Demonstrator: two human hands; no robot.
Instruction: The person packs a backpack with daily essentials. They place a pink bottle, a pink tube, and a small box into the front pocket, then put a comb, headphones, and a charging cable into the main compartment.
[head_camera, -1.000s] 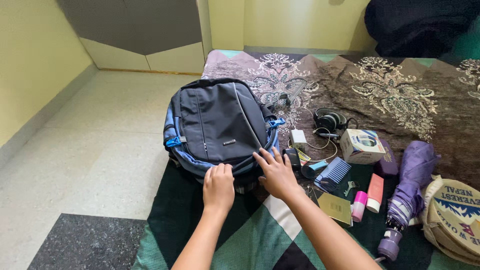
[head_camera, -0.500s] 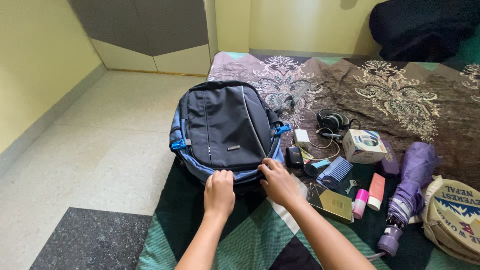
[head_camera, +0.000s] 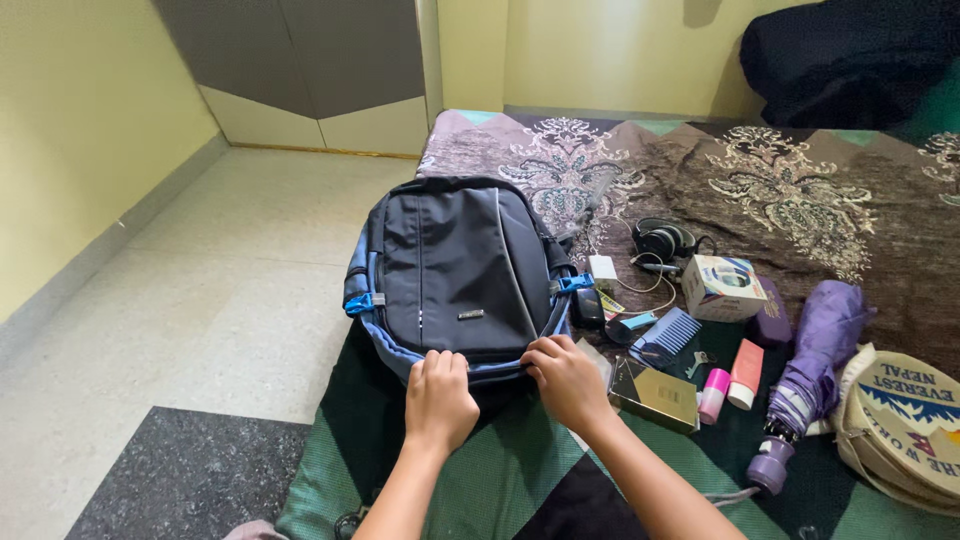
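A dark grey backpack with blue trim and blue buckles lies flat on the edge of a bed. My left hand grips its near edge, fingers curled over the blue rim. My right hand holds the same edge a little to the right, fingers bent around the fabric. Both forearms reach in from the bottom of the view.
Right of the backpack lie black headphones, a white charger, a small printed box, a blue comb, a gold box, pink tubes, a purple umbrella and a round cloth bag. Tiled floor lies to the left.
My right hand slid from flat on the backpack's front down to its near edge and curled shut. The backpack shifted slightly toward me; the view moved a little.
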